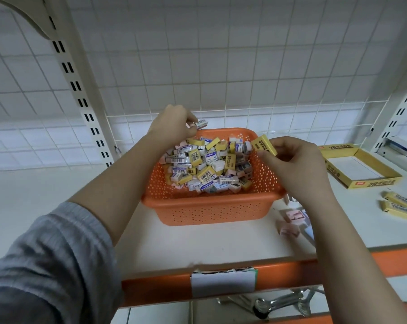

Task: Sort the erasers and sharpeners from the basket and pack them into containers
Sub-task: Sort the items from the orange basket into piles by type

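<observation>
An orange perforated basket (212, 206) stands on the white shelf, heaped with several yellow, white and pink erasers (207, 164). Above the basket's far left corner, my left hand (174, 125) pinches a small white eraser (202, 123) with a barcode. Over the basket's right rim, my right hand (293, 164) grips a yellow eraser (264, 145) by its end. An open yellow cardboard box (359, 167) with nothing visible inside lies to the right.
Two yellow erasers (397, 204) lie loose on the shelf at far right. Pink erasers (291, 222) sit beside the basket under my right forearm. A white wire grid backs the shelf. The shelf front edge is orange with a label holder (223, 282).
</observation>
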Motion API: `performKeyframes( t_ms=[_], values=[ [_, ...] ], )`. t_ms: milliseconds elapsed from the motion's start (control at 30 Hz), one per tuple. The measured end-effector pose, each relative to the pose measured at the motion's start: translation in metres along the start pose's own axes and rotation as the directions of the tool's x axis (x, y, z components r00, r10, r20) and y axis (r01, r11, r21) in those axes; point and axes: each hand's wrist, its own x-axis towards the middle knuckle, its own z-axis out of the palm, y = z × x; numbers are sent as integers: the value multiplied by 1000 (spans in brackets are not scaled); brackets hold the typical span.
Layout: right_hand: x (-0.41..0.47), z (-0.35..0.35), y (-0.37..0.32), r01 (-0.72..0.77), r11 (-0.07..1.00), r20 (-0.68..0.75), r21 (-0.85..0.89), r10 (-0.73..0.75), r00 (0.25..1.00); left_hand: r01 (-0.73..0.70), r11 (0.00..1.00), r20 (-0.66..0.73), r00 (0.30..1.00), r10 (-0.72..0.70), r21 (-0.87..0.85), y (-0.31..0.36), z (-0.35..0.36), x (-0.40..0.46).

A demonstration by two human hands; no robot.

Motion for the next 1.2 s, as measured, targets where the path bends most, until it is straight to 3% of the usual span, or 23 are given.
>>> performKeyframes(
  t_ms=[333,600,900,1033,1200],
  values=[
    [-9,-47,21,-1,999,-127,52,8,992,-58,907,-242,969,-48,-416,86,-6,-58],
    [0,-141,64,17,998,-140,65,-8,990,69,887,-259,944,-206,-456,179,29,-97],
    [16,-241,137,-103,983,84,-151,117,990,213,807,-224,894,-389,-551,282,63,-136],
    [11,-254,170,-240,927,162,-287,294,942,207,803,-209,902,-378,-559,302,69,-145],
    [2,-259,183,-222,862,285,-456,378,881,244,771,-153,903,-402,-588,311,75,-143]
  ],
)
